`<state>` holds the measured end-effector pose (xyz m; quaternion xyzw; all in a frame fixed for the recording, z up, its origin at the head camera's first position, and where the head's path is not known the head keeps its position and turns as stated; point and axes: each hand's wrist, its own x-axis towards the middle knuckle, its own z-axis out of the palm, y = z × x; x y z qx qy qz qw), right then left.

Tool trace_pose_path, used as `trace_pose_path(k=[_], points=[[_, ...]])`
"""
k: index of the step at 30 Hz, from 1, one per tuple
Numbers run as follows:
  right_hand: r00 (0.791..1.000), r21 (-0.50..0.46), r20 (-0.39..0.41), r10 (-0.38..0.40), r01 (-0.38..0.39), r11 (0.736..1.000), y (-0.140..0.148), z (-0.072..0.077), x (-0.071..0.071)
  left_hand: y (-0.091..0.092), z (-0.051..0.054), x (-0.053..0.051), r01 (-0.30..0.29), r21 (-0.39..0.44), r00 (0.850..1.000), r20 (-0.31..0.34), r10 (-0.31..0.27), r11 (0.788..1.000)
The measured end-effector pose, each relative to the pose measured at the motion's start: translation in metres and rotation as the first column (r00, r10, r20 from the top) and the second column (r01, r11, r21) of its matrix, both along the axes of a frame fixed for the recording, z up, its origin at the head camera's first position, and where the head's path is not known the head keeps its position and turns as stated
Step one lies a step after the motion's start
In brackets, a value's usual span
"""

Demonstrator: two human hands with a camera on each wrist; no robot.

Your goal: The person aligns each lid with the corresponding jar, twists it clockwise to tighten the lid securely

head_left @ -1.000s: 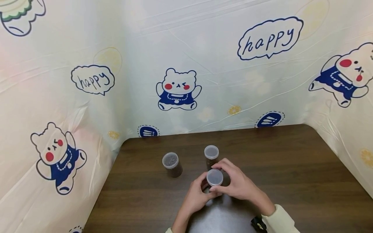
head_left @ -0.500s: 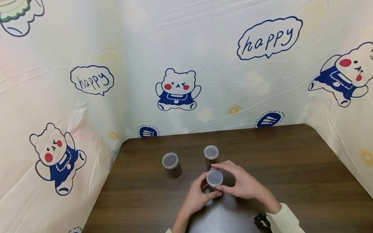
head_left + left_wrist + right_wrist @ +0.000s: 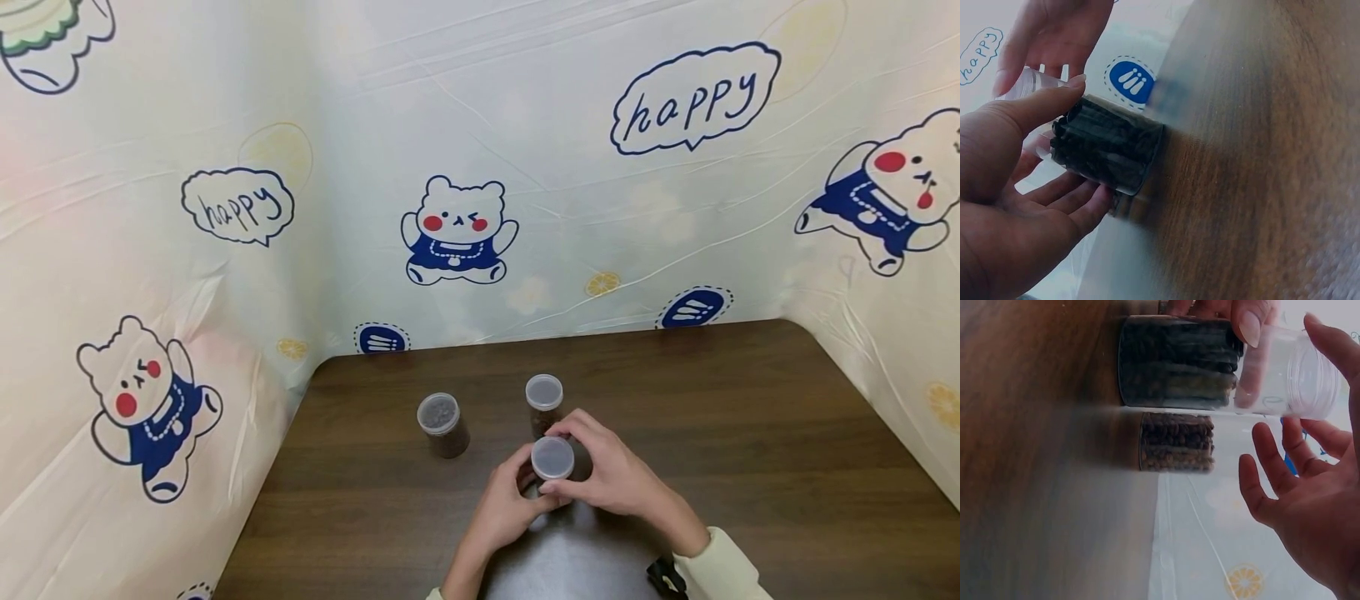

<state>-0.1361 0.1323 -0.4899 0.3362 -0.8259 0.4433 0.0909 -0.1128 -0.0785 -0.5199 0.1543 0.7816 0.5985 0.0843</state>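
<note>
A clear jar with a translucent lid point(image 3: 552, 457) stands on the table in front of me. The left wrist view shows dark, stick-like pieces filling the lower part of this jar point(image 3: 1110, 144). My left hand point(image 3: 502, 507) grips the jar's body, thumb on one side and fingers on the other. My right hand point(image 3: 618, 475) holds the lid between thumb and forefinger; in the right wrist view its other fingers spread beside the jar. Just behind stands a second lidded jar point(image 3: 544, 404), whose brown bean-like contents show in the right wrist view.
To the left stands a third lidded jar point(image 3: 444, 427) with dark contents. All three jars are on a dark wooden table point(image 3: 360, 517). A pale printed sheet point(image 3: 555, 167) hangs round the table's back and sides. A black item point(image 3: 666, 577) sits at the right sleeve's cuff.
The right hand shifted slightly right and turned around the lid half a second ago, and is now back near its earlier position. The left hand and the jars have stayed in place.
</note>
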Motion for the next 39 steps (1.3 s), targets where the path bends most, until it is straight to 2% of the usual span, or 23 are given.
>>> trace_pose_path(k=[6, 14, 24, 34, 39], points=[[0.999, 0.047, 0.03, 0.027, -0.028, 0.999, 0.008, 0.004, 0.001, 0.0, 0.0, 0.0, -0.009, -0.024, 1.0, 0.008, 0.009, 1.0], [0.995, 0.062, 0.059, 0.075, -0.079, 0.995, 0.016, 0.012, 0.0, 0.0, 0.002, -0.001, -0.001, -0.008, 0.999, 0.043, 0.001, 1.0], [0.997, 0.014, -0.011, 0.073, -0.073, 0.997, 0.006, 0.007, -0.003, 0.001, 0.002, 0.0, -0.005, -0.005, 0.999, 0.035, 0.005, 1.0], [1.0, 0.003, -0.005, -0.01, 0.01, 1.0, -0.002, 0.004, 0.0, 0.001, 0.002, 0.0, 0.0, 0.007, 1.0, 0.017, -0.001, 1.0], [1.0, 0.029, 0.004, 0.005, -0.006, 1.0, 0.001, 0.005, 0.002, 0.0, 0.002, 0.002, -0.002, -0.008, 1.0, 0.028, 0.002, 1.0]])
